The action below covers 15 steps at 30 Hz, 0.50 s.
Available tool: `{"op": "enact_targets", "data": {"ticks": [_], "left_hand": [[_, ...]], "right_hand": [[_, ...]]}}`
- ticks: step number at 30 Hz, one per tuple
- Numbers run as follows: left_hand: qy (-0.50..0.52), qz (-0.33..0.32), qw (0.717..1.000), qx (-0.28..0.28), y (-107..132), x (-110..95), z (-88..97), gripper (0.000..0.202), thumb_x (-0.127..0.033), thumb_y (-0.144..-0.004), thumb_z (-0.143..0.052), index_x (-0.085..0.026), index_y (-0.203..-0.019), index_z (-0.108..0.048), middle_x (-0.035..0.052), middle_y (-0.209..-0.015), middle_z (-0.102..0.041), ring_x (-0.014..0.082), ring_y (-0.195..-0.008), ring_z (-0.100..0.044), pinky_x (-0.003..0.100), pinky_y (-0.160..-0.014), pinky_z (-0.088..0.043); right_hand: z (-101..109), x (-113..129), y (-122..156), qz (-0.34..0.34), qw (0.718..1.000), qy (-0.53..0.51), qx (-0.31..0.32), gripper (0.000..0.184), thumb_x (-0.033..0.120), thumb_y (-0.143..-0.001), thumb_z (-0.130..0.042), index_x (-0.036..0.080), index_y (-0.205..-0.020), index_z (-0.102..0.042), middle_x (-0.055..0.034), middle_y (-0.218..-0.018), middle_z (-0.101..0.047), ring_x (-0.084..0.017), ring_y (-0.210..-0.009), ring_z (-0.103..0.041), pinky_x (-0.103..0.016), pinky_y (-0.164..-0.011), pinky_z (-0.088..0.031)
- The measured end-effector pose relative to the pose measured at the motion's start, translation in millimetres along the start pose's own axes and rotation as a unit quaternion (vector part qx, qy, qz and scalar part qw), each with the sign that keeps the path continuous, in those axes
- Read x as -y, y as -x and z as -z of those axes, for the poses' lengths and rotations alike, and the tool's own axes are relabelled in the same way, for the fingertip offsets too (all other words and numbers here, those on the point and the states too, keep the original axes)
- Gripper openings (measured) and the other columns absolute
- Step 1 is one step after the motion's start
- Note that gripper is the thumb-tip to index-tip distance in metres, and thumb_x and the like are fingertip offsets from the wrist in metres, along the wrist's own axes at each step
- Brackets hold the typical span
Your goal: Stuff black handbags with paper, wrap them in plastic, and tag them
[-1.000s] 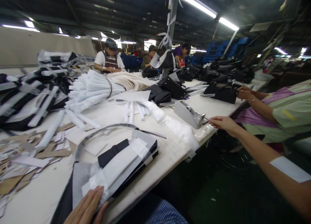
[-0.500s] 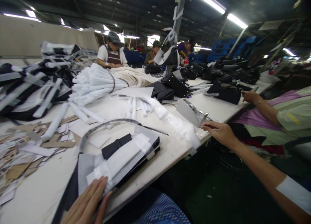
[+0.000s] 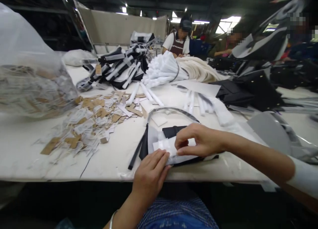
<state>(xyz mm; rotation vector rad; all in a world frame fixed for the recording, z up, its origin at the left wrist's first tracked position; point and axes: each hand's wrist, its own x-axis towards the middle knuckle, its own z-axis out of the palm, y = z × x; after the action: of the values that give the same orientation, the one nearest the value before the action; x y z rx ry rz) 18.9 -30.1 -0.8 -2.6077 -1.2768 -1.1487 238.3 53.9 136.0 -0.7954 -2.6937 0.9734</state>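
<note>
A black handbag (image 3: 143,149) lies on the table in front of me, with its curved, wrapped handle (image 3: 171,109) arching away on the far side. White wrapping (image 3: 161,144) covers a strip across its front. My left hand (image 3: 152,169) rests on the near edge of this wrapping, fingers stretched out flat. Just beside its fingertips, my right hand (image 3: 202,140) touches the wrapping, thumb and forefinger pinched together. Anything between those fingers is too small or hidden to make out.
Paper tags with strings (image 3: 86,119) are heaped at left, by a big clear plastic bag (image 3: 32,90). White foam rolls (image 3: 161,70) and black bags (image 3: 248,90) lie behind. A blurred grey tape dispenser (image 3: 270,133) stands at right. A co-worker (image 3: 177,43) sits across the table.
My right hand has come from the grey dispenser at the right to the wrapping on the handbag. My left hand stays on the handbag. The view has swung left.
</note>
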Motion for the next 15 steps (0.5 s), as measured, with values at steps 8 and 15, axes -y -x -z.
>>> {"op": "enact_targets", "data": {"ticks": [8, 15], "left_hand": [[0.047, 0.022, 0.999, -0.016, 0, -1, -1.8, 0.032, -0.021, -0.094, -0.059, -0.016, -0.125, -0.063, 0.0093, -0.122, -0.070, 0.0233, -0.117, -0.063, 0.038, -0.101, -0.053], [0.045, 0.038, 0.997, -0.046, 2, 1, -5.8, 0.027, -0.020, -0.092, -0.060, -0.016, -0.118, -0.067, 0.0138, -0.126, -0.066, 0.0244, -0.117, -0.062, 0.037, -0.097, -0.055]], "right_hand": [[-5, -41, -81, -0.046, 0.969, 0.114, 0.214, 0.010, 0.029, -0.082, -0.070, 0.020, -0.085, -0.075, 0.0024, -0.070, -0.069, -0.010, -0.061, -0.057, -0.021, -0.056, -0.033], [-10, -33, -110, -0.080, 0.923, 0.222, 0.305, 0.013, 0.032, -0.077, -0.074, 0.025, -0.088, -0.078, 0.0011, -0.076, -0.074, -0.013, -0.065, -0.058, -0.024, -0.055, -0.028]]}}
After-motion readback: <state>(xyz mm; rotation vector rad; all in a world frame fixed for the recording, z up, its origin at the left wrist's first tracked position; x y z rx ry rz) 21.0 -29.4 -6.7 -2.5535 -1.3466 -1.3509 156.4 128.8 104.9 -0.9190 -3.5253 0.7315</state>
